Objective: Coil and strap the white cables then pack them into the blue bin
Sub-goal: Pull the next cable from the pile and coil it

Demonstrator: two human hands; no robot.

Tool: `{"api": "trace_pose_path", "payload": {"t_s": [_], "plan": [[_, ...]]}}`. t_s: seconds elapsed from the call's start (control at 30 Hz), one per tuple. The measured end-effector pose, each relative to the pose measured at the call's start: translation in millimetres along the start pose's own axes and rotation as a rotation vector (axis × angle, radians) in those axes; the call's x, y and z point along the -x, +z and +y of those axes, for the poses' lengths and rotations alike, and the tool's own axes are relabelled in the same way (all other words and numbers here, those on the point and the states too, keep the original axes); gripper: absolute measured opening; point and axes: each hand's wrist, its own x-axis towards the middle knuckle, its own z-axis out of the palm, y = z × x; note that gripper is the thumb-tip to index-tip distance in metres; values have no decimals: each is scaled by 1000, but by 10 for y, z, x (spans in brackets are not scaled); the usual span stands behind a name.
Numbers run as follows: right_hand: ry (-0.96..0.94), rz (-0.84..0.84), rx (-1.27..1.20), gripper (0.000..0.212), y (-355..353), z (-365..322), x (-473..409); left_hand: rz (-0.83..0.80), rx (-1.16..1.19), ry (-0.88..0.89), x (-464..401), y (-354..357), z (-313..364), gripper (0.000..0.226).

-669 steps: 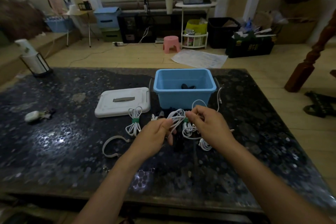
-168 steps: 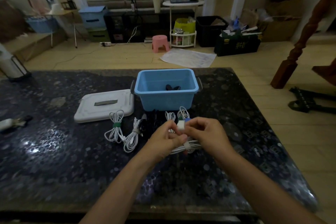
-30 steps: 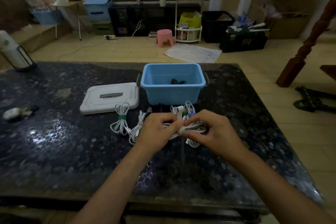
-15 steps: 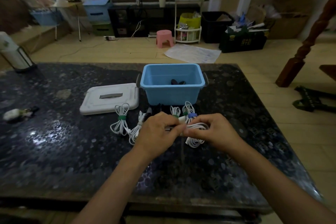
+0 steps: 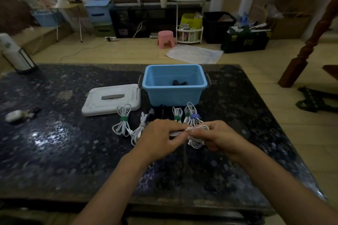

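Both my hands hold one coiled white cable just above the dark table, in front of the blue bin. My left hand grips the coil's left end. My right hand pinches its right end near a pale strap at the middle. On the table lie other coiled white cables: one with a green strap, one beside it, one with a green strap and one with a blue strap close to the bin. The bin holds a small dark object.
The bin's white lid lies flat left of the bin. Dark cables sit between the white coils. A small white item lies at the table's far left, and a paper roll holder stands at the back left corner.
My hands have drawn slightly apart along the coil and shifted a little toward me. The other cables and the bin have not moved.
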Motion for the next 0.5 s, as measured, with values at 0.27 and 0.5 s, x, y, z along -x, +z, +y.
{"api": "trace_pose_path", "payload": {"t_s": [0.27,0.5], "plan": [[-326,120,305,43,52,4,24,18,334,-293,-65,32,44,27],[-678,335,873,26,3,77,64,-14,582,-396,-80,66,74,32]]}}
